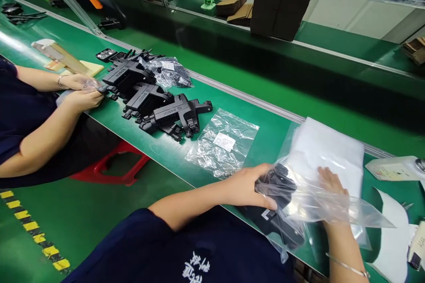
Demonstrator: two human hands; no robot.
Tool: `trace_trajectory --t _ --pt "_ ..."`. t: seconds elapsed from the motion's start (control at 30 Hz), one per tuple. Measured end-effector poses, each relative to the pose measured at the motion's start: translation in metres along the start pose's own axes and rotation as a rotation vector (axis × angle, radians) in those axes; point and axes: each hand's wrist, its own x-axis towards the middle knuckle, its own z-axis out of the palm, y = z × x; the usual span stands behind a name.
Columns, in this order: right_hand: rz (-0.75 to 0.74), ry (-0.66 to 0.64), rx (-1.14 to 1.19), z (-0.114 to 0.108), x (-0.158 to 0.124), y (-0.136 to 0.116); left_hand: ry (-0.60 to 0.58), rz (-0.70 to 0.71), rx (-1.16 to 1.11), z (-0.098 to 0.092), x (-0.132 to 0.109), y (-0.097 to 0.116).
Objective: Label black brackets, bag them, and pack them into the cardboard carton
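My left hand (247, 185) is wrapped round a black plastic part (277, 185) that sits inside a clear plastic bag (308, 199). The bag's loose end stretches to the right, across my right wrist. Beneath and beyond the film, my right hand (334, 185) lies with its fingers spread on a stack of white plastic bags (327, 145). Left of my hands, a flat clear bag with a white label (225, 141) rests on the green table (265, 119).
Several black parts (172, 112) are piled left of the labelled bag, beside another filled bag (172, 72). At far left a co-worker's hands (83, 92) hold clear film. A white bottle (393, 168) and curved white paper (392, 234) are at right. A metal rail (245, 96) runs behind.
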Motion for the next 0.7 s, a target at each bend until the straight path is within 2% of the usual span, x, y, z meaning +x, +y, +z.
trace_trajectory --t 0.07,0.13,0.17,0.23,0.27,0.33,0.4,0.47,0.5,0.6,0.63,0.7 --pt "0.094 0.058 0.056 -0.007 0.004 -0.004 0.051 -0.011 -0.001 -0.001 -0.002 0.001" --pt "0.089 0.050 0.231 -0.018 -0.012 -0.016 0.108 -0.025 0.027 -0.003 -0.003 0.003" --pt "0.071 -0.018 0.382 -0.024 -0.025 -0.026 0.131 -0.032 0.054 -0.004 -0.003 0.004" --pt "0.009 -0.273 0.718 -0.032 -0.051 -0.053 0.141 -0.032 0.125 -0.003 -0.001 0.005" --pt "0.032 -0.300 0.813 -0.034 -0.061 -0.068 0.126 -0.020 0.170 0.000 0.001 0.005" --pt "0.156 -0.139 0.924 -0.035 -0.067 -0.096 0.053 0.052 0.282 0.008 0.006 0.000" --pt "0.328 0.116 1.059 -0.035 -0.059 -0.114 -0.049 0.202 0.402 0.019 0.011 -0.009" --pt "0.464 0.223 1.213 -0.034 -0.046 -0.118 -0.104 0.375 0.518 0.028 0.012 -0.019" --pt "0.512 0.198 1.272 -0.033 -0.041 -0.115 -0.109 0.456 0.573 0.031 0.012 -0.024" --pt "0.553 -0.027 1.272 -0.032 -0.038 -0.098 -0.120 0.624 0.723 0.033 0.008 -0.032" --pt "0.504 -0.064 1.199 -0.032 -0.041 -0.092 -0.129 0.650 0.758 0.032 0.006 -0.033" --pt "0.254 -0.058 0.936 -0.036 -0.052 -0.081 -0.121 0.648 0.790 0.029 0.003 -0.035"
